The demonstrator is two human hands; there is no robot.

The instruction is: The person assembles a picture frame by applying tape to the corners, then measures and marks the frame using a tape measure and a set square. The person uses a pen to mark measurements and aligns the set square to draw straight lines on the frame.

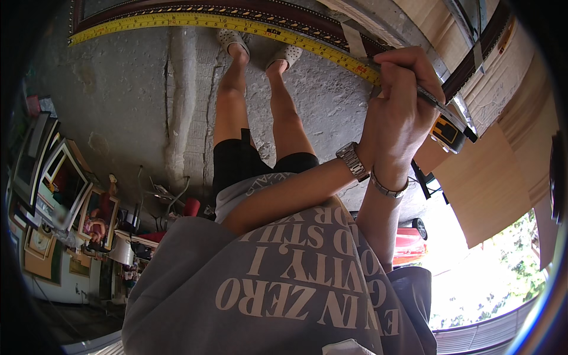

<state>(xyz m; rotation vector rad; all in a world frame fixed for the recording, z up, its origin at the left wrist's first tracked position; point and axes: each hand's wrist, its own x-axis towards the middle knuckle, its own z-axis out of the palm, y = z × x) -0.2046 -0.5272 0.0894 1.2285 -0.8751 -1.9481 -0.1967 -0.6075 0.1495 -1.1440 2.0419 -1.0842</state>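
My right hand, with a bracelet at its wrist, is closed around a thin grey pen-like tool over the frame's edge. My left hand, below a metal watch, crosses to the same spot; its fingers are mostly hidden behind the right hand. A yellow tape measure blade lies stretched along a dark picture-frame moulding with beaded trim. Beyond my right hand sits the black and yellow tape measure case. The blade's stretch between hands and case is hidden.
Brown boards and a second dark moulding lie on the right. Framed pictures lean at the left. My feet, in light clogs, stand on rough concrete. A red car shows in the bright opening.
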